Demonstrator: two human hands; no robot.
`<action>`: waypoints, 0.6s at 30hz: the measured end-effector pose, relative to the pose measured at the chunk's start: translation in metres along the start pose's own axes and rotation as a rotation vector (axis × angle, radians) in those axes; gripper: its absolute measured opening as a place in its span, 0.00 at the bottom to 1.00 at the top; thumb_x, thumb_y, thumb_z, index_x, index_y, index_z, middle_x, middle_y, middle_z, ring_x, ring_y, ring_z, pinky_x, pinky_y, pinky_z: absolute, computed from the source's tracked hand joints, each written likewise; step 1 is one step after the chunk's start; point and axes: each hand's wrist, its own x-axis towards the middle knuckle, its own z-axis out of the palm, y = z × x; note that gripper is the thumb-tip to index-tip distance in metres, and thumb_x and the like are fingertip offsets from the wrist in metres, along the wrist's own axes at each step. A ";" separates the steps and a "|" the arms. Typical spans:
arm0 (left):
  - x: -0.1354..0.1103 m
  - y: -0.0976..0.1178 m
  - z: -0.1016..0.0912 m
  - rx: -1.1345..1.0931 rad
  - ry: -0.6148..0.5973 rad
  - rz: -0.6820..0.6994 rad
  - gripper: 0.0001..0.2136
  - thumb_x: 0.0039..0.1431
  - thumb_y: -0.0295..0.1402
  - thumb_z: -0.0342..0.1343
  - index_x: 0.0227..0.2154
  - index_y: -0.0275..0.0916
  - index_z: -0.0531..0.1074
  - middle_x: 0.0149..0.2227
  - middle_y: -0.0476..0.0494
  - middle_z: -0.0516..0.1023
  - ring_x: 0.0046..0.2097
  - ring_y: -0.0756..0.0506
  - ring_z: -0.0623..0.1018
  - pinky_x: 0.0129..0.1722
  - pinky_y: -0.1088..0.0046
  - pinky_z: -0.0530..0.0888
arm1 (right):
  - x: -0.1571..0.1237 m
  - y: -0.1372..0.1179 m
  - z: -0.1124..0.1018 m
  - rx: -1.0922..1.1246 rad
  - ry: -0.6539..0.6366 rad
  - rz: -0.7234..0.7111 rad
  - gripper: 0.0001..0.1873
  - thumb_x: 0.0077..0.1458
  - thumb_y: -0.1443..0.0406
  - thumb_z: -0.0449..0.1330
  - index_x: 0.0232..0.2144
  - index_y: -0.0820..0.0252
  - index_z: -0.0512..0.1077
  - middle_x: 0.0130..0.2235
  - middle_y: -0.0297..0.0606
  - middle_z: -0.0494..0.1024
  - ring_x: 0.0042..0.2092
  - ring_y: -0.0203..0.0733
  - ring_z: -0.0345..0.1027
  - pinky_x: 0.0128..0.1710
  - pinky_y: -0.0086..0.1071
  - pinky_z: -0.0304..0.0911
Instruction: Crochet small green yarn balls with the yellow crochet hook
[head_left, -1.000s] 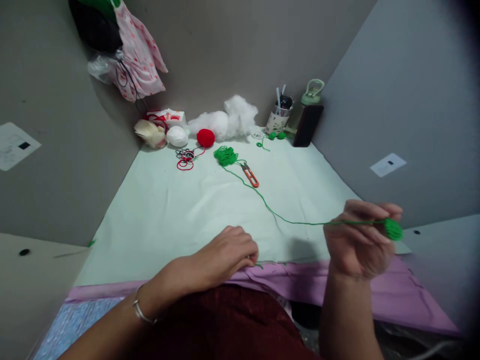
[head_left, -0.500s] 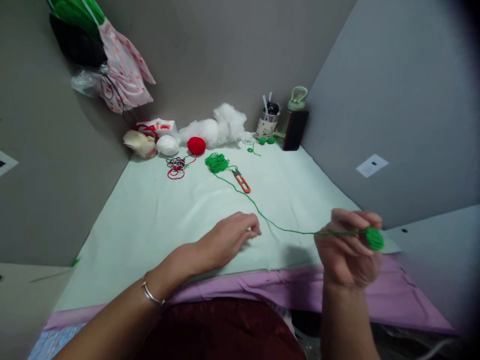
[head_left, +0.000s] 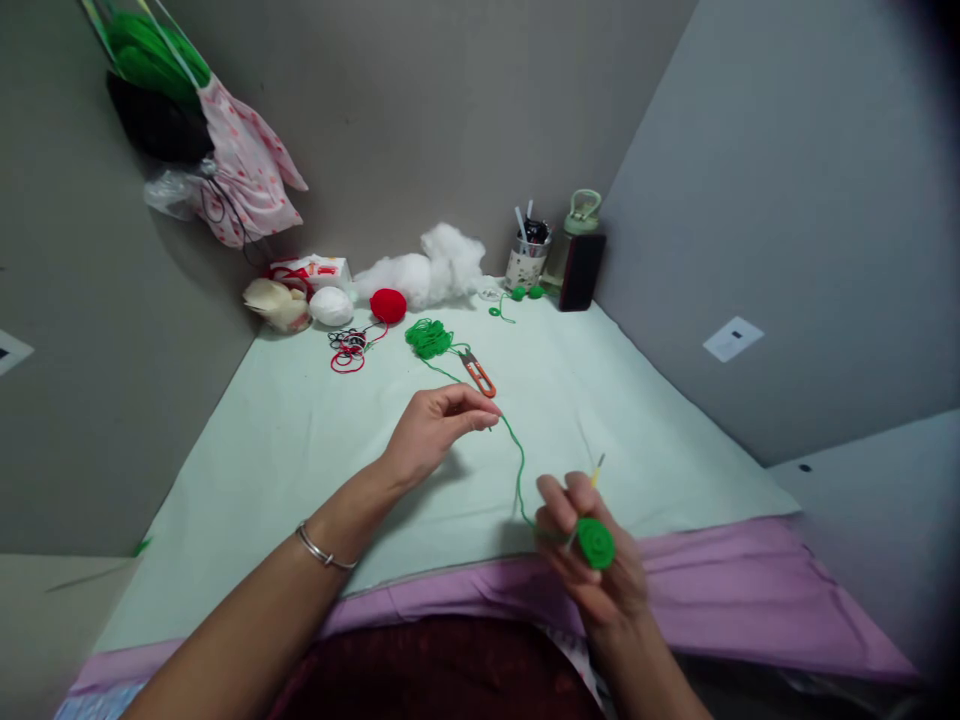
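Note:
My left hand [head_left: 442, 425] is over the middle of the table, thumb and fingertips pinched on a strand of green yarn [head_left: 519, 455]. That strand droops across to my right hand [head_left: 589, 550], which is closed around a small round green crochet piece [head_left: 596, 543]. A thin crochet hook [head_left: 598, 470] with a yellow part sticks up from behind the right fingers; most of it is hidden. Farther back lies a loose bundle of green yarn [head_left: 428, 339], and touching or close to it are orange thread snips [head_left: 478, 373].
Along the back stand a red yarn ball [head_left: 388, 306], a white ball [head_left: 331, 306], white stuffing [head_left: 431, 270], a pen cup [head_left: 526, 265], a bottle [head_left: 583, 215] and a dark phone-like slab [head_left: 582, 273]. Tangled red and black yarn [head_left: 348, 352] lies at left. Walls enclose the table.
My right hand has come left and nearer with the crochet piece, and the hook now shows. My left hand has risen forward and pinched the yarn, which now hangs slack between the hands.

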 end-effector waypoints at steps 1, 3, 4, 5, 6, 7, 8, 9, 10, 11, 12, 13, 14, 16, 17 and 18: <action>0.001 -0.001 0.001 0.000 -0.003 -0.002 0.07 0.54 0.37 0.66 0.30 0.40 0.78 0.30 0.47 0.79 0.33 0.46 0.77 0.38 0.67 0.75 | -0.002 0.008 0.001 0.015 -0.038 0.042 0.09 0.63 0.57 0.68 0.31 0.52 0.81 0.27 0.28 0.73 0.17 0.24 0.48 0.14 0.15 0.55; 0.004 -0.001 0.004 0.003 -0.006 0.001 0.09 0.56 0.39 0.64 0.28 0.40 0.74 0.27 0.49 0.76 0.31 0.47 0.75 0.35 0.68 0.74 | -0.006 0.023 0.005 0.040 -0.091 0.111 0.10 0.61 0.55 0.69 0.32 0.53 0.81 0.28 0.29 0.74 0.17 0.24 0.54 0.15 0.17 0.58; 0.005 0.000 0.006 0.007 -0.006 0.005 0.11 0.58 0.40 0.63 0.28 0.40 0.72 0.26 0.51 0.74 0.29 0.48 0.74 0.34 0.69 0.72 | -0.007 0.030 0.007 0.055 -0.122 0.147 0.11 0.61 0.55 0.69 0.32 0.54 0.81 0.28 0.30 0.75 0.17 0.24 0.55 0.15 0.17 0.58; 0.005 0.002 0.008 0.011 -0.006 0.009 0.12 0.59 0.42 0.62 0.27 0.41 0.69 0.24 0.52 0.72 0.28 0.49 0.73 0.32 0.70 0.71 | -0.008 0.036 0.009 0.059 -0.147 0.174 0.12 0.60 0.55 0.70 0.32 0.56 0.81 0.28 0.31 0.76 0.17 0.25 0.57 0.15 0.18 0.58; 0.006 0.004 0.010 0.016 -0.006 0.010 0.13 0.61 0.43 0.62 0.27 0.42 0.68 0.23 0.53 0.71 0.26 0.49 0.71 0.30 0.71 0.69 | -0.009 0.041 0.012 0.054 -0.156 0.189 0.13 0.59 0.55 0.71 0.31 0.57 0.81 0.28 0.32 0.76 0.17 0.26 0.59 0.16 0.19 0.59; 0.005 0.008 0.013 0.025 -0.008 0.018 0.15 0.62 0.44 0.61 0.27 0.42 0.67 0.23 0.54 0.69 0.26 0.50 0.69 0.29 0.71 0.68 | -0.010 0.045 0.014 0.040 -0.161 0.204 0.14 0.58 0.55 0.72 0.30 0.59 0.80 0.28 0.33 0.77 0.19 0.27 0.62 0.17 0.20 0.60; 0.005 0.012 0.017 0.040 -0.012 0.035 0.16 0.63 0.45 0.61 0.27 0.42 0.66 0.23 0.55 0.68 0.26 0.50 0.68 0.29 0.72 0.66 | -0.010 0.049 0.017 0.024 -0.161 0.215 0.15 0.56 0.54 0.73 0.29 0.60 0.80 0.27 0.34 0.77 0.20 0.28 0.64 0.20 0.21 0.61; 0.004 0.018 0.021 0.057 -0.017 0.059 0.17 0.64 0.46 0.61 0.26 0.42 0.66 0.23 0.55 0.67 0.26 0.50 0.66 0.29 0.72 0.65 | -0.009 0.051 0.019 0.010 -0.165 0.226 0.16 0.55 0.54 0.74 0.28 0.61 0.80 0.26 0.35 0.77 0.22 0.29 0.66 0.22 0.22 0.63; 0.004 0.024 0.025 0.091 -0.028 0.119 0.19 0.65 0.47 0.61 0.25 0.42 0.64 0.23 0.55 0.66 0.26 0.50 0.65 0.29 0.72 0.64 | -0.009 0.054 0.021 -0.001 -0.173 0.236 0.17 0.54 0.54 0.74 0.27 0.61 0.81 0.26 0.36 0.77 0.23 0.30 0.67 0.25 0.23 0.64; 0.003 0.030 0.029 0.130 -0.039 0.186 0.21 0.66 0.48 0.60 0.24 0.42 0.63 0.23 0.55 0.65 0.27 0.50 0.64 0.30 0.71 0.63 | -0.008 0.056 0.022 -0.005 -0.183 0.245 0.17 0.54 0.53 0.75 0.27 0.61 0.81 0.26 0.36 0.78 0.25 0.30 0.68 0.26 0.23 0.64; 0.002 0.037 0.033 0.150 -0.063 0.256 0.21 0.67 0.48 0.59 0.24 0.42 0.62 0.24 0.55 0.65 0.28 0.50 0.64 0.31 0.71 0.64 | -0.007 0.059 0.022 -0.008 -0.192 0.256 0.16 0.54 0.53 0.75 0.27 0.61 0.82 0.27 0.37 0.78 0.26 0.31 0.69 0.27 0.24 0.64; 0.002 0.043 0.036 0.154 -0.078 0.321 0.21 0.69 0.48 0.58 0.24 0.42 0.63 0.24 0.55 0.64 0.28 0.50 0.64 0.31 0.71 0.65 | -0.006 0.061 0.021 -0.008 -0.195 0.271 0.16 0.53 0.53 0.75 0.28 0.60 0.82 0.28 0.37 0.79 0.26 0.32 0.70 0.26 0.24 0.64; 0.001 0.048 0.038 0.158 -0.084 0.380 0.20 0.70 0.46 0.57 0.25 0.42 0.63 0.25 0.55 0.64 0.28 0.50 0.64 0.32 0.72 0.66 | -0.005 0.064 0.019 -0.008 -0.193 0.290 0.16 0.53 0.53 0.75 0.28 0.60 0.83 0.28 0.37 0.80 0.26 0.33 0.70 0.24 0.24 0.63; 0.000 0.059 0.041 0.167 -0.107 0.458 0.15 0.72 0.41 0.57 0.29 0.42 0.66 0.27 0.54 0.66 0.29 0.50 0.66 0.33 0.72 0.68 | -0.004 0.070 0.013 -0.004 -0.168 0.335 0.17 0.52 0.52 0.75 0.30 0.60 0.83 0.29 0.37 0.81 0.25 0.33 0.69 0.20 0.23 0.61; -0.002 0.064 0.043 0.163 -0.125 0.480 0.13 0.72 0.38 0.56 0.30 0.42 0.67 0.28 0.53 0.67 0.30 0.50 0.67 0.34 0.72 0.69 | -0.004 0.073 0.010 -0.010 -0.145 0.355 0.19 0.52 0.50 0.75 0.30 0.61 0.82 0.29 0.37 0.81 0.24 0.33 0.68 0.19 0.24 0.61; -0.003 0.070 0.045 0.157 -0.148 0.491 0.11 0.72 0.35 0.56 0.31 0.42 0.69 0.30 0.52 0.70 0.31 0.49 0.70 0.34 0.72 0.71 | -0.004 0.076 0.007 -0.027 -0.115 0.367 0.21 0.51 0.48 0.75 0.31 0.61 0.82 0.28 0.37 0.81 0.23 0.33 0.67 0.18 0.24 0.61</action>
